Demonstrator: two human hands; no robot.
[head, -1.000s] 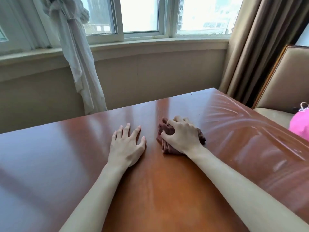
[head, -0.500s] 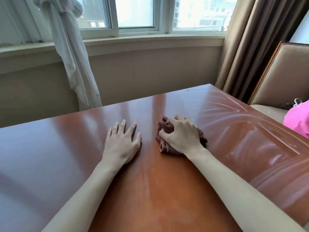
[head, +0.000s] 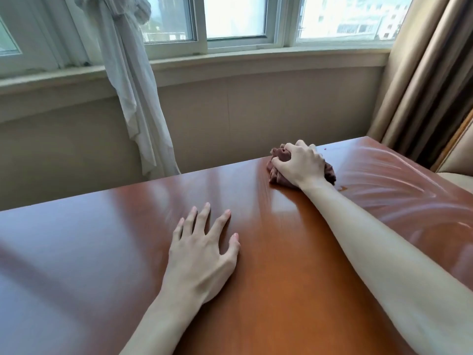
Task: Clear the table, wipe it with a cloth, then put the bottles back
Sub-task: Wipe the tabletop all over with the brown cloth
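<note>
A glossy brown wooden table (head: 268, 290) fills the lower view. My right hand (head: 300, 165) grips a bunched dark reddish-brown cloth (head: 277, 172) and presses it on the table close to the far edge. My left hand (head: 202, 254) lies flat on the tabletop nearer to me, fingers spread and straight, holding nothing. Curved wet streaks (head: 409, 185) shine on the right part of the table. No bottles are in view.
Beyond the far table edge is a beige wall below a window sill (head: 230, 62). A white tied curtain (head: 135, 98) hangs at the left, brown drapes (head: 422, 85) at the right. A padded chair (head: 458, 155) stands by the table's right side.
My right hand has pushed the cloth away from me, from beside the left hand to the far edge of the table. The left hand stays flat in place.
</note>
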